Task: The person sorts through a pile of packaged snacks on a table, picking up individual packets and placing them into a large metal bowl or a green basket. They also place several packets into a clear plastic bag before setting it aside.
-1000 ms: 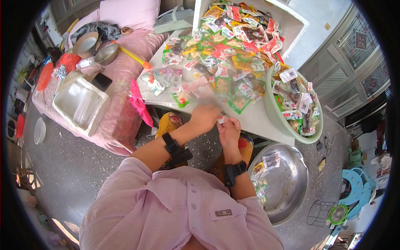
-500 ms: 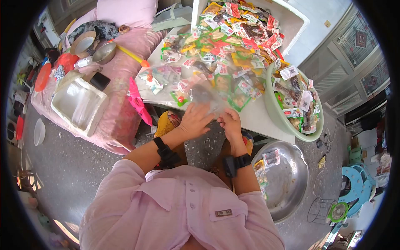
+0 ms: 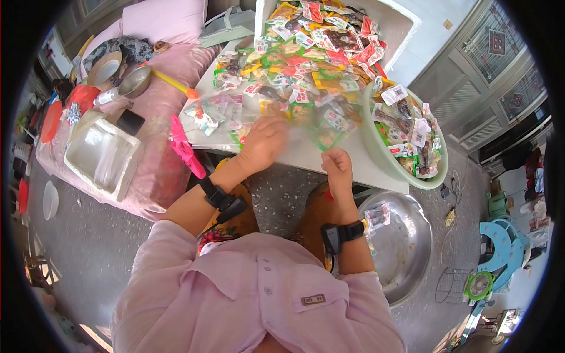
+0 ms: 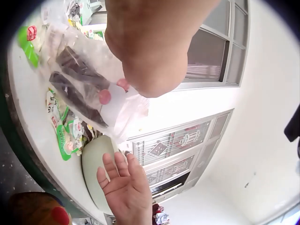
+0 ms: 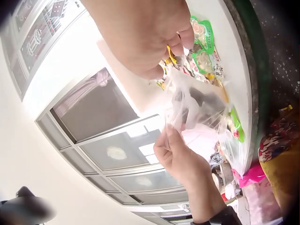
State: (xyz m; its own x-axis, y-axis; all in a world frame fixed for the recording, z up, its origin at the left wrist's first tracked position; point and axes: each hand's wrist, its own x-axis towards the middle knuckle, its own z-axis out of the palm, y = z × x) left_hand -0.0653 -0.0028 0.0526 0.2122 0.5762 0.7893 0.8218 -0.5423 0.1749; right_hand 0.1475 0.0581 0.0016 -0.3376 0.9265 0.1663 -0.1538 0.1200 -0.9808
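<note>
My left hand (image 3: 265,143) is raised over the table's front edge. In the right wrist view, the thumb and fingers of this left hand (image 5: 185,166) pinch the top of a clear plastic bag (image 5: 201,105). Dark pieces show through the bag (image 4: 77,89) in the left wrist view, along with pink round marks. My right hand (image 3: 338,172), apart from the bag at the table's front edge, holds nothing; its palm and loosely bent fingers show in the left wrist view (image 4: 126,190). The bag is blurred in the head view.
Many colourful packets (image 3: 306,59) cover the table and fill a white foam box (image 3: 406,29). A green tub (image 3: 371,138) of packets stands at the right, above a metal basin (image 3: 406,259) on the floor. A bed (image 3: 159,194) with an empty foam box (image 3: 97,154) is at the left.
My hands have moved apart, the left one leftward with the bag. My right hand, earlier close beside it with bent fingers, is now separate. The head view has shifted slightly.
</note>
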